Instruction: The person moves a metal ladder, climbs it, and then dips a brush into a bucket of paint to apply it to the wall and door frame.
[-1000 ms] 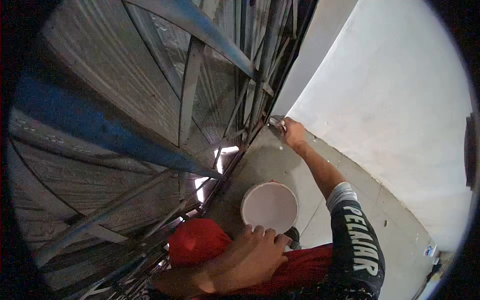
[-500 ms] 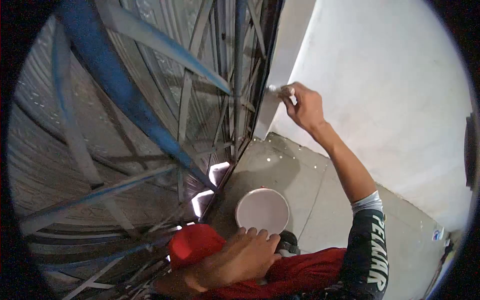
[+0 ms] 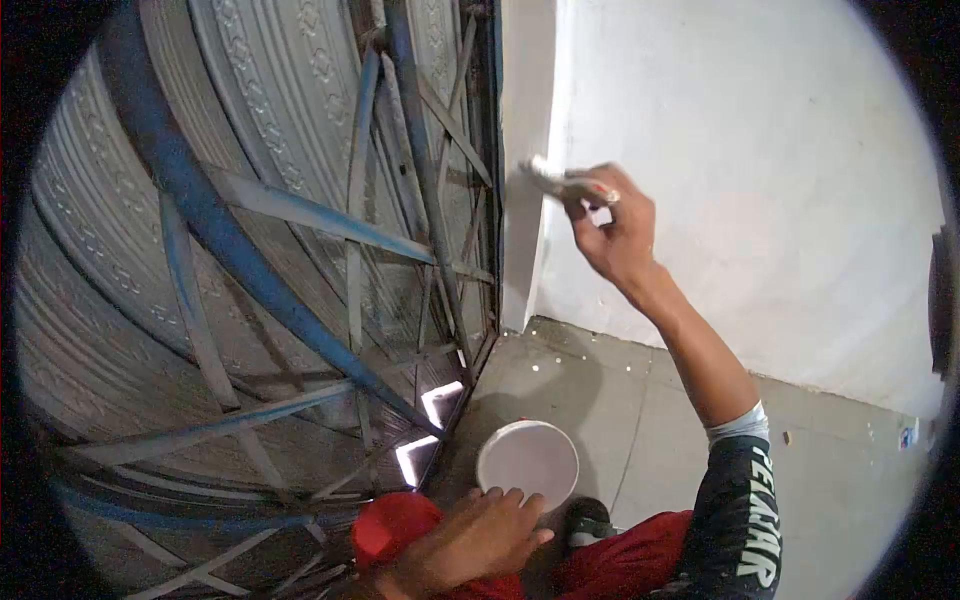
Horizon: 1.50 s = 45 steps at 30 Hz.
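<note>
My right hand (image 3: 618,225) is raised in front of the white wall, its fingers closed around a paintbrush (image 3: 570,186). The white-tipped bristles point left, toward the narrow pale wall edge (image 3: 525,200) beside the metal door. Low in the view, my left hand (image 3: 490,535) has its fingers hooked over the near rim of a round bucket (image 3: 528,428). Pale paint fills the bucket's inside, and its rim is smeared white. The left thumb sticks out to the right of the rim.
A grey corrugated metal door (image 3: 290,200) with blue-painted bars (image 3: 250,250) stands close on the left. Grey floor tiles (image 3: 590,400) carry white paint drops along the wall (image 3: 740,200). My shoe (image 3: 590,524) and red-clad knees (image 3: 395,525) are beside the bucket.
The paintbrush has turned and now shows more of its length, with my right hand slightly farther right. The view has shifted, so the bucket and my left hand appear lower.
</note>
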### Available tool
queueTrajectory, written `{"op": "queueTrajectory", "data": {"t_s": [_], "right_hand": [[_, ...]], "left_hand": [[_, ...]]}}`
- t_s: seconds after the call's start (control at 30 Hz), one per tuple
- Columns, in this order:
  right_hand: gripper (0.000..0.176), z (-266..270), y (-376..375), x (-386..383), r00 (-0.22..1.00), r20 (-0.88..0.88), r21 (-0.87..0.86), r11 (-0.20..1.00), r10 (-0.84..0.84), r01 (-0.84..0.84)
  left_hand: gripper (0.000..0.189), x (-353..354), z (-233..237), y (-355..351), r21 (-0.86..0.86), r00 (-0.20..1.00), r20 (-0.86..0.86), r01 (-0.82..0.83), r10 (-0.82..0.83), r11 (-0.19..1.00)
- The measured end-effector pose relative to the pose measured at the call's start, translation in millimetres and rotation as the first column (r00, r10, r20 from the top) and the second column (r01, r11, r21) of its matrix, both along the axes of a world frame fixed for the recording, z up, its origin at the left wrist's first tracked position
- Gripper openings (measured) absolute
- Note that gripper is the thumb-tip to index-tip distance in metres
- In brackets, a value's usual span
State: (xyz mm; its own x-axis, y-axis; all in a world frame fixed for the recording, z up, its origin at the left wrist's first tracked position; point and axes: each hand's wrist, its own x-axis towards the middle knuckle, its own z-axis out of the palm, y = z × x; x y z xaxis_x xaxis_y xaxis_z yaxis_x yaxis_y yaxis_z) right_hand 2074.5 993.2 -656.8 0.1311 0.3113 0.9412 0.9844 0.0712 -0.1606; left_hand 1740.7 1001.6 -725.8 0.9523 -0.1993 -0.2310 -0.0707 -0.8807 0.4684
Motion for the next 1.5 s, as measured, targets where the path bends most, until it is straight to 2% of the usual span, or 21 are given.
{"op": "queueTrajectory", "data": {"t_s": [0.03,0.1,0.2,0.23,0.3,0.43,0.5,0.77,0.87,0.93,1.0,1.03,1.1,1.17,1.2,1.27,1.3,1.33,1.4,1.47,1.5], "right_hand": [[0.016,-18,-1,6,0.993,-0.112,-0.067,0.996,0.045,-0.053],[0.013,-47,-10,14,0.975,-0.220,-0.291,0.954,0.007,-0.073],[0.011,-80,-15,17,0.961,-0.272,-0.442,0.894,-0.055,-0.074],[0.011,-84,-15,17,0.960,-0.275,-0.434,0.898,-0.056,-0.072],[0.012,-89,-15,18,0.955,-0.280,-0.525,0.848,-0.101,-0.064],[0.011,-88,-17,14,0.952,-0.296,-0.533,0.841,-0.081,-0.094],[0.011,-91,-15,14,0.955,-0.287,-0.518,0.851,-0.076,-0.088],[0.015,-94,-17,9,0.936,-0.351,-0.481,0.865,-0.040,-0.143],[0.015,-80,-23,12,0.931,-0.365,-0.360,0.919,0.022,-0.163],[0.014,-56,-27,21,0.922,-0.385,-0.174,0.978,0.037,-0.112],[0.013,-22,-33,29,0.949,-0.314,-0.012,1.000,0.023,-0.028],[0.012,-1,-36,30,0.956,-0.294,0.036,0.999,-0.025,0.037],[0.017,33,-37,43,0.997,-0.014,0.156,0.984,-0.081,0.082],[0.017,62,-33,45,0.950,0.175,0.253,0.945,-0.257,0.209],[0.017,67,-28,52,0.951,0.174,0.244,0.946,-0.257,0.211],[0.018,70,-20,62,0.726,0.547,0.283,0.908,-0.417,0.308],[0.018,60,-17,65,0.728,0.545,0.278,0.909,-0.415,0.310],[0.020,43,-11,69,0.708,0.594,0.163,0.919,-0.383,0.359],[0.022,12,-5,67,0.677,0.657,0.003,0.899,-0.331,0.437],[0.020,-26,0,70,0.723,0.619,-0.031,0.910,-0.307,0.413],[0.020,-37,-3,63,0.774,0.573,-0.110,0.911,-0.269,0.398]], "left_hand": [[0.041,-1,-1,-1,0.009,1.000,-0.005,0.003,-0.003,1.000],[0.041,-1,-6,1,-0.031,1.000,0.010,-0.003,0.003,1.000],[0.041,1,-9,1,-0.021,1.000,-0.009,0.013,-0.013,1.000],[0.041,1,-7,1,-0.012,1.000,-0.011,0.016,-0.016,1.000],[0.051,3,1,0,-0.028,0.992,-0.129,0.000,-0.004,1.000],[0.049,2,-4,0,-0.021,0.986,-0.165,-0.010,0.007,1.000],[0.040,-2,-13,0,-0.040,0.999,0.039,-0.016,0.017,0.999],[0.039,-2,-15,0,-0.008,0.999,0.049,-0.002,0.002,1.000],[0.038,-1,-13,-1,-0.011,0.999,0.038,-0.011,0.011,1.000],[0.037,1,-9,-1,-0.008,0.999,0.043,-0.020,0.020,1.000],[0.049,6,-3,-1,-0.009,0.985,-0.174,-0.019,0.017,1.000],[0.049,6,-9,-1,-0.018,0.986,-0.169,-0.022,0.019,1.000],[0.038,1,-25,-2,-0.005,0.999,0.051,-0.017,0.018,1.000],[0.039,3,-25,-2,-0.018,0.999,0.051,-0.018,0.019,1.000],[0.040,3,-23,-1,-0.017,0.999,0.047,-0.018,0.018,1.000],[0.040,3,-21,1,-0.033,0.998,0.053,-0.016,0.017,0.999],[0.041,3,-18,2,-0.041,0.998,0.064,-0.015,0.017,0.999],[0.041,5,-12,3,-0.043,0.998,0.062,-0.015,0.018,0.999],[0.049,10,1,3,-0.031,0.984,-0.176,-0.017,0.011,0.999],[0.049,8,3,3,-0.028,0.986,-0.169,-0.015,0.010,0.999],[0.049,7,3,2,-0.023,0.987,-0.162,-0.012,0.008,1.000]]}}
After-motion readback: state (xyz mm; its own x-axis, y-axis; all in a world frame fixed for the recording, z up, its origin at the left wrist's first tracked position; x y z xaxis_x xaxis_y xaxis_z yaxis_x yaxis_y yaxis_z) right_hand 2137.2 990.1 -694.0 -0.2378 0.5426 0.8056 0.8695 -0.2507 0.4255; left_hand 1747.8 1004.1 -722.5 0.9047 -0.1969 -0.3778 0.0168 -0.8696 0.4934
